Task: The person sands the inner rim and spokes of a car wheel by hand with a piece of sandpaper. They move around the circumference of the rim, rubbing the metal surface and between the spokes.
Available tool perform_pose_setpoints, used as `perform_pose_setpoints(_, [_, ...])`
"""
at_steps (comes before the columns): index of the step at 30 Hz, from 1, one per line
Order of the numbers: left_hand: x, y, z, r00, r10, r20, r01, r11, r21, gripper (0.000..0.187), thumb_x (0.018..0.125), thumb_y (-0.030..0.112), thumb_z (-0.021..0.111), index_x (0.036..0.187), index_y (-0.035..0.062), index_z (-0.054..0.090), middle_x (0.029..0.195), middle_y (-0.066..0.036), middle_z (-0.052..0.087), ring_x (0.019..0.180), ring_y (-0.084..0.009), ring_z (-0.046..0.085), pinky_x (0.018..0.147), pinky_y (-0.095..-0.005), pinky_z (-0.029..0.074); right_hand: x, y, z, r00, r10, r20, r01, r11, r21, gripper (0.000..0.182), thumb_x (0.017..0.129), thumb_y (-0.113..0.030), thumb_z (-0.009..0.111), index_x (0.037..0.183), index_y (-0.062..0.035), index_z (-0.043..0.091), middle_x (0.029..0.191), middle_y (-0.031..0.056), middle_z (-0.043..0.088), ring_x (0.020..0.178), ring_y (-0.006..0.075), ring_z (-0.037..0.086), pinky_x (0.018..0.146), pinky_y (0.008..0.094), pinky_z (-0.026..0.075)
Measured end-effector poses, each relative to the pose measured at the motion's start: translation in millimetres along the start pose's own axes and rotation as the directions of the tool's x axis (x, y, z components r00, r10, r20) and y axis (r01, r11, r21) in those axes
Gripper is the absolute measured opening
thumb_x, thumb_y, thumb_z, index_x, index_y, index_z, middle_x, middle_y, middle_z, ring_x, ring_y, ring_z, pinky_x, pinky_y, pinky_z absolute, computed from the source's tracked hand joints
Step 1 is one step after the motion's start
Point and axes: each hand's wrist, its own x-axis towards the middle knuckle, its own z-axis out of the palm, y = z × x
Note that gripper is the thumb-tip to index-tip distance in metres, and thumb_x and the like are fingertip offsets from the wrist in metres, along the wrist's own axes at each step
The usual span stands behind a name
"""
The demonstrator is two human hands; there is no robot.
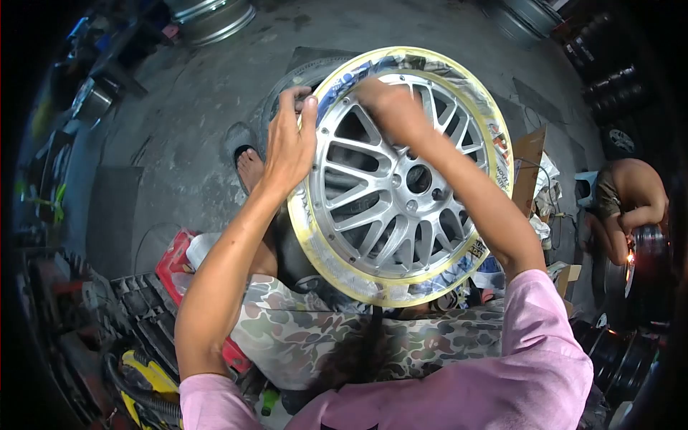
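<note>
A silver multi-spoke alloy wheel [387,193] lies face up before me, above my lap. Its outer lip is covered with printed paper and yellow masking tape [295,215]. At the wheel's upper left edge, my left hand [290,140] grips the taped lip, thumb up and fingers bent. Over the upper spokes, my right hand [393,111] is closed, with its fingers smeared by motion. Whatever it may hold against the metal is hidden. Under the wheel, part of a dark tire [276,89] shows at the upper left.
Another person [631,193] crouches at the right beside dark rims, near a bright orange glow. More rims [211,18] lie at the back. A cardboard piece [529,168] stands right of the wheel. A yellow tool with a black hose [147,387] sits at lower left.
</note>
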Motion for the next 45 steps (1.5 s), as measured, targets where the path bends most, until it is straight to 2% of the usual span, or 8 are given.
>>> perform_pose_setpoints(5, [2.3,-0.3,4.3,1.000,-0.003,-0.001,0.003,1.000,0.021,0.045,0.109,0.036,0.044,0.125,-0.0035,0.057,0.112,-0.031,0.068,0.106,-0.0466,0.067,0.093,-0.0512,0.049,-6.6,28.1,-28.9,0.946,0.320,-0.042,-0.320,0.947,0.017,0.040,0.072,0.008,0.066,0.110,-0.0027,0.075,0.106,0.0160,0.071,0.094,0.0387,0.071,0.088,0.0451,0.058])
perform_pose_setpoints(13, [0.1,-1.6,3.0,1.000,-0.010,-0.026,0.010,1.000,-0.011,0.043,0.109,0.033,0.045,0.118,-0.0053,0.060,0.111,-0.030,0.068,0.106,-0.0456,0.066,0.094,-0.0500,0.049,11.6,-61.3,-9.7,0.895,-0.444,0.033,0.433,0.885,0.174,0.004,0.081,-0.003,0.061,0.085,-0.0024,0.063,0.093,0.0109,0.063,0.094,0.0301,0.068,0.080,0.0390,0.059])
perform_pose_setpoints(17, [0.9,-5.5,0.9,0.999,-0.039,-0.033,0.038,0.999,-0.022,0.042,0.109,0.034,0.044,0.117,-0.0040,0.061,0.110,-0.029,0.068,0.105,-0.0455,0.066,0.093,-0.0504,0.048,11.6,-3.7,-15.4,0.993,0.113,0.034,-0.114,0.992,0.049,0.027,0.078,-0.005,0.068,0.105,-0.0009,0.071,0.110,0.0148,0.068,0.102,0.0349,0.068,0.084,0.0444,0.058])
perform_pose_setpoints(19, [2.4,-2.6,2.2,1.000,-0.016,-0.023,0.015,0.999,-0.041,0.041,0.109,0.034,0.044,0.117,-0.0031,0.061,0.109,-0.028,0.068,0.104,-0.0455,0.065,0.093,-0.0502,0.048,12.1,-13.4,-16.4,0.997,0.064,0.045,-0.070,0.987,0.144,0.028,0.080,-0.004,0.065,0.106,-0.0010,0.071,0.108,0.0151,0.068,0.102,0.0346,0.067,0.085,0.0433,0.057])
perform_pose_setpoints(27, [1.2,-6.3,3.9,0.995,-0.052,-0.084,0.044,0.994,-0.099,0.048,0.111,0.038,0.037,0.112,-0.0035,0.061,0.102,-0.029,0.067,0.100,-0.0464,0.064,0.090,-0.0502,0.047,-27.5,-117.1,-8.0,0.711,-0.693,0.120,0.629,0.703,0.332,0.006,0.080,-0.010,0.063,0.087,-0.0077,0.063,0.092,0.0079,0.063,0.088,0.0278,0.064,0.089,0.0375,0.053])
perform_pose_setpoints(33, [-0.9,-9.5,3.3,0.994,-0.062,-0.090,0.052,0.993,-0.109,0.048,0.111,0.039,0.037,0.109,-0.0034,0.060,0.102,-0.029,0.067,0.102,-0.0474,0.064,0.089,-0.0508,0.047,20.8,-41.2,-11.4,0.989,-0.033,0.141,0.025,0.998,0.058,0.025,0.069,-0.003,0.071,0.094,-0.0082,0.070,0.097,0.0074,0.066,0.099,0.0287,0.065,0.090,0.0469,0.046])
perform_pose_setpoints(39, [0.7,-7.7,2.7,0.996,-0.075,-0.056,0.065,0.986,-0.156,0.047,0.111,0.038,0.038,0.110,-0.0041,0.059,0.100,-0.030,0.066,0.100,-0.0480,0.063,0.089,-0.0520,0.047,-22.1,-123.9,-17.6,0.766,-0.582,0.272,0.561,0.812,0.158,0.013,0.082,-0.013,0.062,0.092,-0.0133,0.070,0.095,0.0041,0.065,0.096,0.0184,0.063,0.093,0.0394,0.047])
perform_pose_setpoints(45, [0.4,-8.8,-0.2,0.994,-0.111,-0.011,0.110,0.992,-0.069,0.051,0.112,0.040,0.033,0.120,-0.0021,0.061,0.115,-0.028,0.067,0.113,-0.0433,0.063,0.097,-0.0474,0.046,26.2,-36.5,-26.6,0.977,-0.048,0.206,0.032,0.996,0.080,0.024,0.071,-0.004,0.071,0.096,-0.0062,0.070,0.096,0.0074,0.066,0.101,0.0295,0.065,0.091,0.0502,0.048])
